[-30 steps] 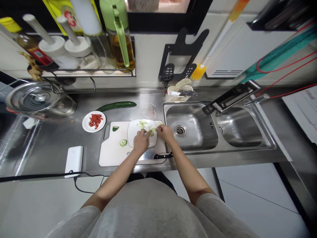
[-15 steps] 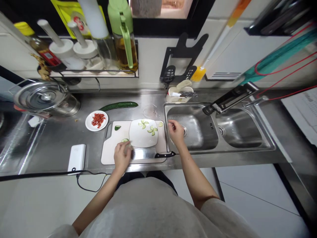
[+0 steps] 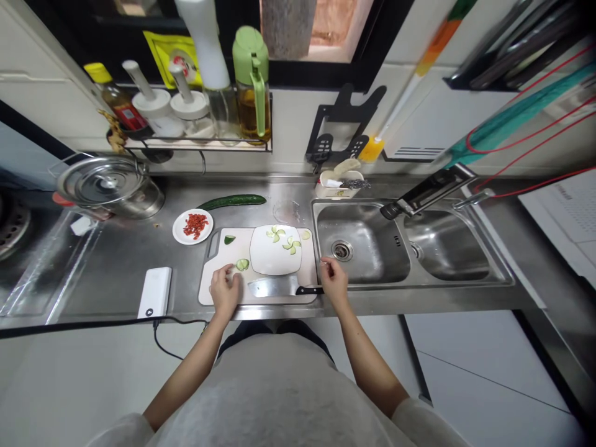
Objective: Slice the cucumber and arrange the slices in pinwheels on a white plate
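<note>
Head view: one knife (image 3: 274, 286) between two hands (image 3: 225, 290) (image 3: 334, 280), two plates (image 3: 274, 264) (image 3: 179, 232) beyond.

- Saw a lidded steel pot (image 3: 109, 189) on the left of the worktop (image 3: 107, 267).
- Noted a white device (image 3: 156, 288) with a black cable (image 3: 162, 343), near the front edge.
- Spotted a yellow-capped bottle (image 3: 118, 102) and a green-topped jug (image 3: 251, 87) of amber liquid on the wall shelf (image 3: 186, 144).
- Found a cream caddy (image 3: 336, 192) just behind the larger sink basin (image 3: 372, 242).
- Made out red cords (image 3: 540, 185) at the right.
</note>
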`<move>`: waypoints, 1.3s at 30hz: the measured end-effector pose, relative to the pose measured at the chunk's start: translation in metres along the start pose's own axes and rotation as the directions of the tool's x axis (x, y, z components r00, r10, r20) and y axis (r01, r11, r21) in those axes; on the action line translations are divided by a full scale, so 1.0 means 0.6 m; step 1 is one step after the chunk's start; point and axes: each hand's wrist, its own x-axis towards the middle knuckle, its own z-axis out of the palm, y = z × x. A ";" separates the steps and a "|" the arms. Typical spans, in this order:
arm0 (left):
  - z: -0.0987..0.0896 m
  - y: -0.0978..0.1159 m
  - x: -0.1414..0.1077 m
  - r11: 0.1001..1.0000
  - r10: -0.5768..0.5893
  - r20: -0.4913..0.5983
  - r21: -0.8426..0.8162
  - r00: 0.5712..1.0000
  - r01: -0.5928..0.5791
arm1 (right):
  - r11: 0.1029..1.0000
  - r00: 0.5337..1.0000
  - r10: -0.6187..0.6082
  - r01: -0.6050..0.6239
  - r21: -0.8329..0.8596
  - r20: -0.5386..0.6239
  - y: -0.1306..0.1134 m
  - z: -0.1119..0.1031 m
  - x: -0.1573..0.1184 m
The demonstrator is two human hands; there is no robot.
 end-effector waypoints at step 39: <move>0.015 0.020 0.036 0.991 -0.066 0.083 0.117 0.994 0.056 | 0.967 0.827 -0.238 0.252 0.043 0.510 -0.138 0.095 -0.138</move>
